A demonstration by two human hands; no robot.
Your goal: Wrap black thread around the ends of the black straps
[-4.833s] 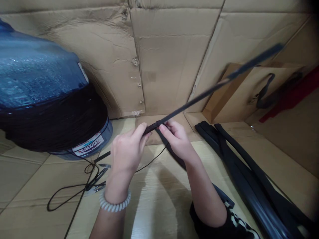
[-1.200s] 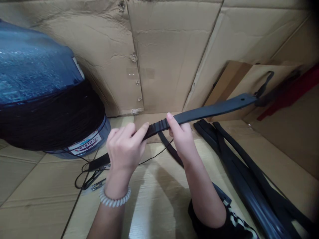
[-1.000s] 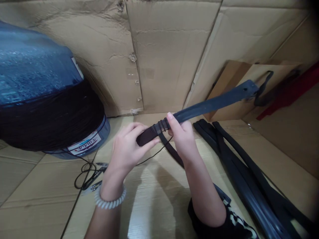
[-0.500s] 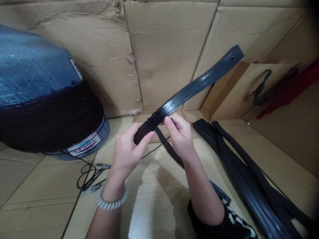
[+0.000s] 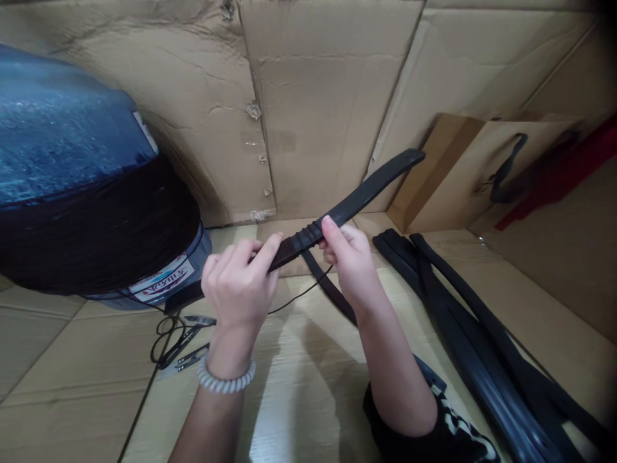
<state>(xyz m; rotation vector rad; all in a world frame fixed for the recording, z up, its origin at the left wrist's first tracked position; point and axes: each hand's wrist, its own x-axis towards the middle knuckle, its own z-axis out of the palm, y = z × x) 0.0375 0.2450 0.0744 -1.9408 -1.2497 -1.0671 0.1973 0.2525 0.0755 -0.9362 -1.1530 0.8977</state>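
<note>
Free end of the black rubber strip [image 5: 359, 200] swings lower, both hands clamped on it

Compared with half a second earlier, the tip has dropped and come in closer to the hands, and the strip now bends less. The left hand [image 5: 234, 283] has closed over it, its grip wrapped around the strip just behind the ribbed section [image 5: 303, 240], with a coiled spiral bracelet [image 5: 225, 381] on the wrist. The right hand [image 5: 349, 267] grips the strip together between thumb and fingers, just beyond those ribs. The strip is held in the air above the cardboard floor [image 5: 72, 360], its short end poking out below the left hand.

Left of the strip sits a large spool of black cord [image 5: 96, 225], wrapped in blue plastic [image 5: 62, 122]. Below the strip, near the left hand, lie small thread snips [image 5: 179, 346] and a loop of thin black cord [image 5: 164, 334]. A second black strip [image 5: 330, 290] passes under the right hand's wrist. Right of the held strip lies a pile of similar black strips [image 5: 463, 308], and beyond its tip stands a kraft paper bag [image 5: 456, 177] with a black handle [image 5: 508, 170], against the cardboard wall [image 5: 328, 109].
</note>
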